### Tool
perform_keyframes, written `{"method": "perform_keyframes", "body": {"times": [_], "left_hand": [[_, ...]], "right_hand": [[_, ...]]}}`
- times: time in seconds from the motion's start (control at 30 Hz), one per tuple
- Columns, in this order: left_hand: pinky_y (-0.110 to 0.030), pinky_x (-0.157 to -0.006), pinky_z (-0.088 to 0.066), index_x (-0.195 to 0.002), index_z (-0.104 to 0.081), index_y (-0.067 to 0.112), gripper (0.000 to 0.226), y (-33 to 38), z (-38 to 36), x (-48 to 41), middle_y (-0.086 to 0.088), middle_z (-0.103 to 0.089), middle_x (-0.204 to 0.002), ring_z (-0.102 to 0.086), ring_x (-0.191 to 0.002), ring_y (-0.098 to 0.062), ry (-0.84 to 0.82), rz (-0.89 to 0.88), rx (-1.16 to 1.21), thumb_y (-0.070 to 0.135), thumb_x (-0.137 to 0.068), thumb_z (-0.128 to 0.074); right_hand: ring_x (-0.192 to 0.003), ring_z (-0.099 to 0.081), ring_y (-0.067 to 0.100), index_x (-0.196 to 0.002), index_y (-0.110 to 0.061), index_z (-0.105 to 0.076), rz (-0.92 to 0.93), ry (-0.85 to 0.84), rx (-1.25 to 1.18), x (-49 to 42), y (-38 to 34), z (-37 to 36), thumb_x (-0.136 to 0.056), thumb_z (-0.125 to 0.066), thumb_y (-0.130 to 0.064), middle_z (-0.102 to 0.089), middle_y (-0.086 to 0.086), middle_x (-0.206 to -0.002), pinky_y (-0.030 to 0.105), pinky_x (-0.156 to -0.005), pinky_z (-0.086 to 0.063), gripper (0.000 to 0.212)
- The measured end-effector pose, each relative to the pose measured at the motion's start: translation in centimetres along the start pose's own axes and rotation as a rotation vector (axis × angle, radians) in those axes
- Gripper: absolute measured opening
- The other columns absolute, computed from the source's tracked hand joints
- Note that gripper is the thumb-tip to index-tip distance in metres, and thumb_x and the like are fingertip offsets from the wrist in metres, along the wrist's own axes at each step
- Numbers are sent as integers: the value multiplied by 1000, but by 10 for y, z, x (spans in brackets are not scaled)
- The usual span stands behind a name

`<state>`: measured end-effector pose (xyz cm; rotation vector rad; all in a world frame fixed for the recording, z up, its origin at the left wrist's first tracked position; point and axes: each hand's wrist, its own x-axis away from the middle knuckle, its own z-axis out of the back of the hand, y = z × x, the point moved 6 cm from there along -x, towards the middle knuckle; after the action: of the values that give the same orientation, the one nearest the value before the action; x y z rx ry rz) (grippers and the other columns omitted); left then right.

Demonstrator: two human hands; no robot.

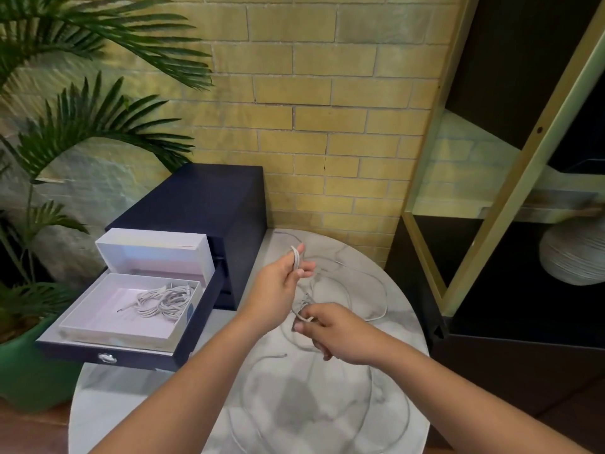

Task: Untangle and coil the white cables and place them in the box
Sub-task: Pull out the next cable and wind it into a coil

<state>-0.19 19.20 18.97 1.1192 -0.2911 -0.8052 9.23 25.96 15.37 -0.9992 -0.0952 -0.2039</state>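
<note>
Fingers — left hand, right hand — round white cable

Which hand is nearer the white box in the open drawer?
Left. The left hand, holding a white cable looped over its fingers, is raised just right of the box; the right hand pinches cable farther right, over the table.

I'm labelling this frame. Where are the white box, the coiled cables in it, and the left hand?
white box [108,317]: head view, bare floor.
coiled cables [163,301]: head view, middle of bundle.
left hand [278,280]: head view, back of hand.
</note>
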Motion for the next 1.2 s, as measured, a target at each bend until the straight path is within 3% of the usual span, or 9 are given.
{"method": "perform_keyframes", "body": {"times": [0.17,0.33,0.5,0.6,0.7,0.77,0.9,1.1,1.2], "left_hand": [[-17,-68,-42,-135,-47,11,35,-28,8,7,-1,-65,-100,-59,-86,-11,-145,142,-261,16,-104,-33],[-29,-75,-47,-93,-58,16,38,-42,20,18,5,-64,-81,-61,-81,-14,-217,196,-331,49,-98,-40],[-26,-87,-50,-130,-50,15,46,-42,12,24,4,-65,-94,-64,-83,1,-323,163,-369,45,-96,-49],[-21,-78,-46,-117,-56,16,30,-36,10,24,5,-63,-81,-60,-81,-2,-332,140,-374,38,-100,-44],[-40,-82,-49,-78,-50,20,30,-34,8,25,4,-57,-72,-60,-80,-14,-328,134,-316,36,-101,-40],[-38,-80,-50,-81,-52,22,31,-30,4,26,2,-55,-74,-61,-85,-17,-320,120,-230,39,-102,-38],[-13,-60,-45,-109,-66,19,33,-16,6,23,6,-43,-67,-47,-66,-11,-203,111,3,28,-104,-35],[-24,-69,-47,-57,-67,33,60,5,15,15,2,-35,-57,-51,-85,-22,-142,82,273,23,-105,-33],[-28,-74,-47,-72,-66,15,48,10,21,9,10,-35,-50,-51,-69,-10,-107,91,346,23,-105,-32]], "right_hand": [[-58,-50,13,-100,-10,-65,21,33,40,5,-10,25,-95,-57,-29,-53,2,-64,29,-59,-45,21],[-52,-42,3,-90,-14,-61,33,161,181,5,-13,61,-91,-63,-28,-51,-8,-62,19,-53,-35,14],[-62,-45,12,-86,-12,-59,65,273,279,-1,-15,70,-96,-55,-28,-52,-3,-67,30,-59,-37,19],[-61,-45,10,-83,-12,-58,87,341,277,-2,-18,78,-98,-50,-29,-52,-8,-66,29,-58,-35,24],[-63,-48,11,-81,-16,-59,128,387,335,-3,-25,84,-100,-46,-33,-55,-7,-67,32,-60,-39,28],[-62,-48,10,-80,-17,-59,151,426,377,-4,-28,90,-99,-46,-34,-53,-8,-64,32,-60,-39,29],[-58,-49,-1,-85,-18,-65,145,478,390,-7,-23,101,-98,-50,-34,-49,-16,-57,22,-52,-32,25],[-73,-59,19,-92,-18,-64,168,467,240,-13,-1,99,-97,-53,-23,-62,-8,-73,42,-69,-49,13],[-68,-58,18,-87,-17,-65,132,488,215,-16,14,94,-97,-54,-21,-61,-6,-71,43,-69,-50,15]]}}
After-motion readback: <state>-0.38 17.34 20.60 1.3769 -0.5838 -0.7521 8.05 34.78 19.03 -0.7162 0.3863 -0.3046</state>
